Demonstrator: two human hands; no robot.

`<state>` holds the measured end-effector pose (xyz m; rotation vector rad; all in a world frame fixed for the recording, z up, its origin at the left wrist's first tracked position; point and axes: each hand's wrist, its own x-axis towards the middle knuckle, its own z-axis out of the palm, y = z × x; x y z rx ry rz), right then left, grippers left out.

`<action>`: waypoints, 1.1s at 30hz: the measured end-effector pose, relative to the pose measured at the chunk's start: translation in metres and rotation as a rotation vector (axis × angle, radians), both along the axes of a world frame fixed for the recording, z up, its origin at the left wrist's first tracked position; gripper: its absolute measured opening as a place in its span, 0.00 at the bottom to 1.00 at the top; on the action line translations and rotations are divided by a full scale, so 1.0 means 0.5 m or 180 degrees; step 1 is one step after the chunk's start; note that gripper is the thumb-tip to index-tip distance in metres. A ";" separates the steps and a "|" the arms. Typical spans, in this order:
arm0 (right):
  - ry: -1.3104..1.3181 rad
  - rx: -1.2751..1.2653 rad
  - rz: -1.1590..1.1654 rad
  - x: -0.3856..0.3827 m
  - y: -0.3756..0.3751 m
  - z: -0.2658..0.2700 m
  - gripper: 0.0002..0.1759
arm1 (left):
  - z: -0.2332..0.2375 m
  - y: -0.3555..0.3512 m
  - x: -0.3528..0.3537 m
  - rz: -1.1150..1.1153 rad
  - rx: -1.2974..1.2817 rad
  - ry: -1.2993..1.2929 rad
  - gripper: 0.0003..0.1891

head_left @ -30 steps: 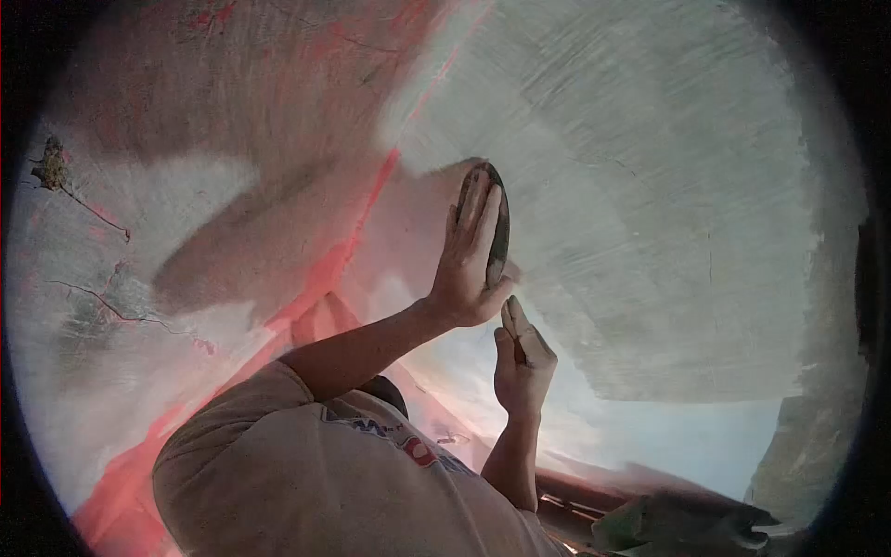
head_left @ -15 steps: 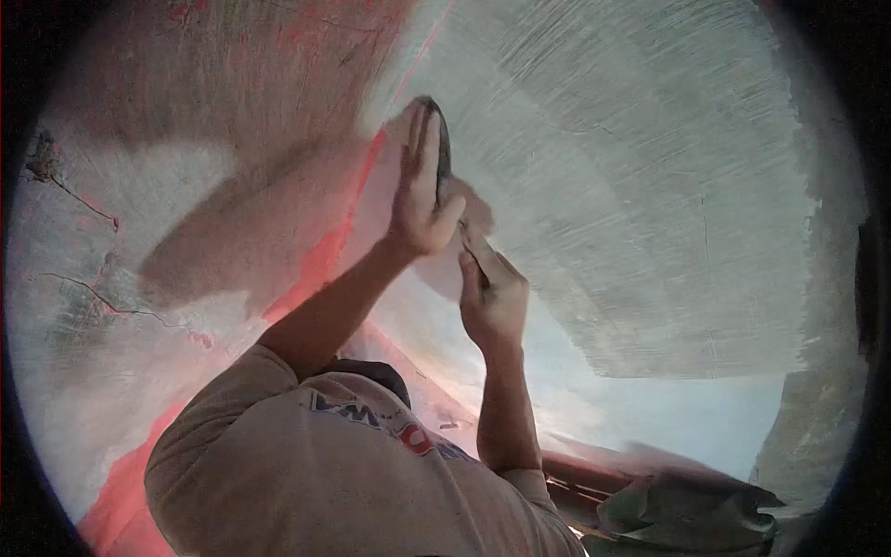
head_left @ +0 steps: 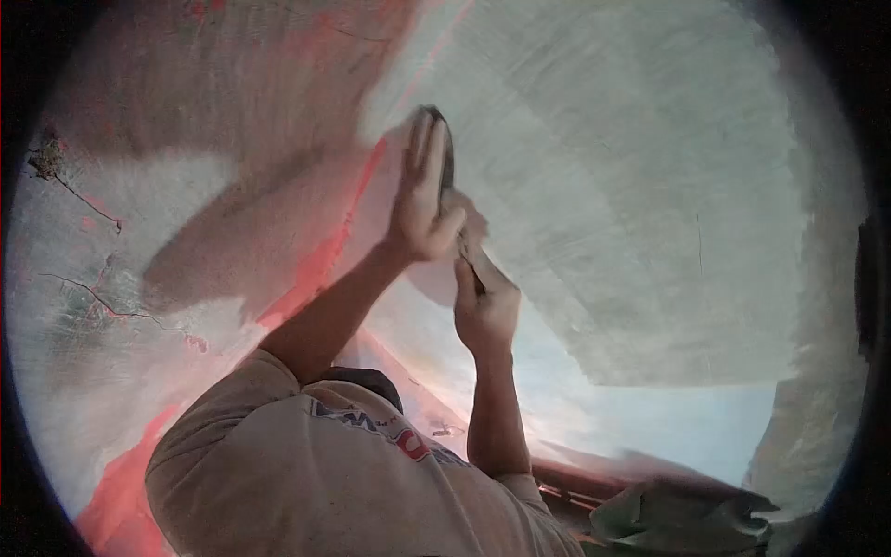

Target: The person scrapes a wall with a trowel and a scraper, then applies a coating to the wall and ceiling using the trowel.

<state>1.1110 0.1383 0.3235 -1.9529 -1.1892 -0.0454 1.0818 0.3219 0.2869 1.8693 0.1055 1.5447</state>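
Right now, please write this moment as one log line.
left hand: laid straight along tool | right hand: half curled, near left hand, hold unclear | wall: grey with red band | tool-wall contact: unclear

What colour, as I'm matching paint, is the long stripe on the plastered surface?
The stripe is pinkish red, showing best in the head view.

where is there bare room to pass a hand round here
Most room: the gray surface, bordered by the left hand and right hand on one side and the pale strip below. Crowded: around the dark tool at the hands, and lower right by the crumpled bundle.
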 end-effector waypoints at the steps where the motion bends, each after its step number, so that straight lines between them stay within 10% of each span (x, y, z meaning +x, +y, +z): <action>1: 0.0014 -0.0071 -0.0004 -0.002 0.004 0.003 0.21 | 0.010 0.009 -0.012 0.0086 -0.0003 0.0138 0.51; 33: 0.0131 0.0005 -0.0169 -0.020 -0.110 0.004 0.22 | 0.000 -0.111 -0.008 -0.0196 -0.0300 -0.0001 0.51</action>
